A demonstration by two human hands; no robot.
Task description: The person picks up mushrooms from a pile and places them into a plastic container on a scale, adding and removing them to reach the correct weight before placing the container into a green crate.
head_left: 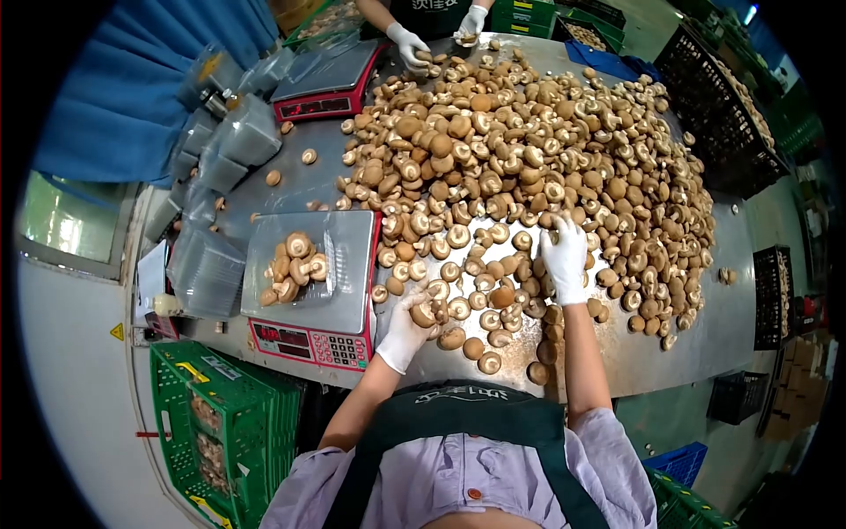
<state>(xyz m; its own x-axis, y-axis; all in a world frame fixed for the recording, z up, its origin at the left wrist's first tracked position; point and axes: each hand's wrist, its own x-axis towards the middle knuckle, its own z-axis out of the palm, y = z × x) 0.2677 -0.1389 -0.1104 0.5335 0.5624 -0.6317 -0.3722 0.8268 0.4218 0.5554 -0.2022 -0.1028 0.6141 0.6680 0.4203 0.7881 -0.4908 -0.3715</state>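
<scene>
A large heap of brown shiitake mushrooms (493,150) covers much of the metal table (714,335). My left hand (405,337), in a white glove, is closed around a mushroom (423,315) beside the front scale. At the near edge of the heap, my gloved right hand (566,260) reaches forward with its fingers curled on a mushroom (552,236), partly hidden by the fingers. Loose mushrooms (489,361) lie between my two hands. To the left, a clear plastic tray (328,264) holding several mushrooms (293,267) rests on the scale (352,300).
Across the table, another person's gloved hands (410,48) handle mushrooms near a second scale (326,79). Stacked clear trays (204,269) line the left side. Green crates (220,423) stand at lower left; a black crate (718,110) of mushrooms is at right.
</scene>
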